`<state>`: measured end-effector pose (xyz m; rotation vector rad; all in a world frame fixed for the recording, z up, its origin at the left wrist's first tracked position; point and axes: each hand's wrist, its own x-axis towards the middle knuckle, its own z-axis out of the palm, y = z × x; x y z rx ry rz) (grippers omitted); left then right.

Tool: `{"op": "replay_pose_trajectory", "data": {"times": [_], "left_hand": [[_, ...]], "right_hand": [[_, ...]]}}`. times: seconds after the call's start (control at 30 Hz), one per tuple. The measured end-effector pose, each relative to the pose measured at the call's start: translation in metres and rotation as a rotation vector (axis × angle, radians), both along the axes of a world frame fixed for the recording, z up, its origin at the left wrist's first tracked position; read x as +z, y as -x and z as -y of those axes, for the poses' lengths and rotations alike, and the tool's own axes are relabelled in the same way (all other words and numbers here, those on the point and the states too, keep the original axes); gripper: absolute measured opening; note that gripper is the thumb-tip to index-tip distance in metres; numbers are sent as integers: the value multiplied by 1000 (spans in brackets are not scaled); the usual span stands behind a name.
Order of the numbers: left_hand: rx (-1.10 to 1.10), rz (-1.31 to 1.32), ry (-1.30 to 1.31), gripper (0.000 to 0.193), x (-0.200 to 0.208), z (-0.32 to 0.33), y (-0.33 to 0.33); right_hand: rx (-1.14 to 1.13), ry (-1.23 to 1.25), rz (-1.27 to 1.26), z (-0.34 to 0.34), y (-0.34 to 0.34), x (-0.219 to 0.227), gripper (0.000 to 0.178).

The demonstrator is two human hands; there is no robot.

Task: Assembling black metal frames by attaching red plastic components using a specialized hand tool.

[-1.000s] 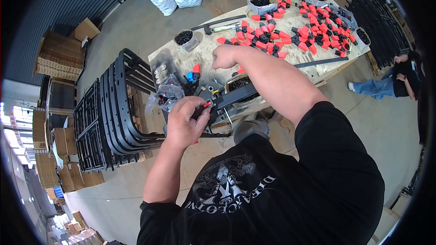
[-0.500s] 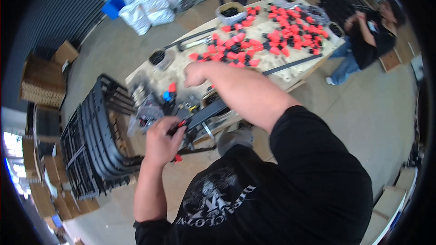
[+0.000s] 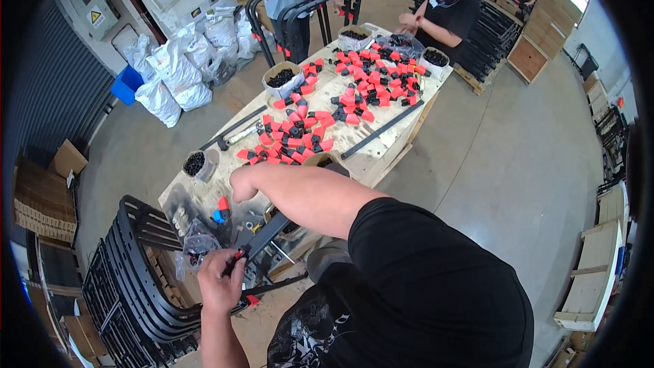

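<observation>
My left hand [image 3: 221, 279] is closed, thumb against fingers, round the near end of a black flat bar [image 3: 257, 242], where a small red-and-black part shows. The bar slants up to the right, and its far end passes under my right forearm. Over the table, my right hand [image 3: 243, 182] reaches across the bar with its fingers pointing down and mostly hidden, so what they hold cannot be seen. Near it stand a red-and-black plastic cap [image 3: 223, 203] with a blue piece beside it, and a tub of small black parts [image 3: 197, 163].
Many red-and-black caps [image 3: 293, 136] cover the wooden table [image 3: 235, 146]. Further tubs [image 3: 283, 80] hold black parts. Curved black frames [image 3: 139, 252] are stacked at left. Two people stand at the far side, one beside black tube frames [image 3: 300, 10]. White sacks [image 3: 174, 71] lie beyond.
The view has tilted up, so more of the far side and the people there shows. My left hand still grips the bar. My right hand is slightly nearer the blue piece.
</observation>
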<state>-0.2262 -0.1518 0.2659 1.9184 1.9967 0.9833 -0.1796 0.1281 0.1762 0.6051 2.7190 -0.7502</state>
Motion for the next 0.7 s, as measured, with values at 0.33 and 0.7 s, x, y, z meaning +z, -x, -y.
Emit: {"op": "replay_pose_trajectory", "data": {"times": [0.33,0.7], "left_hand": [[-65,-41,-127,14,-5,2,6],[-80,-1,-177,17,-14,-4,3]], "right_hand": [[19,47,-34,1,5,-10,45],[9,72,-4,-11,9,-21,47]]}}
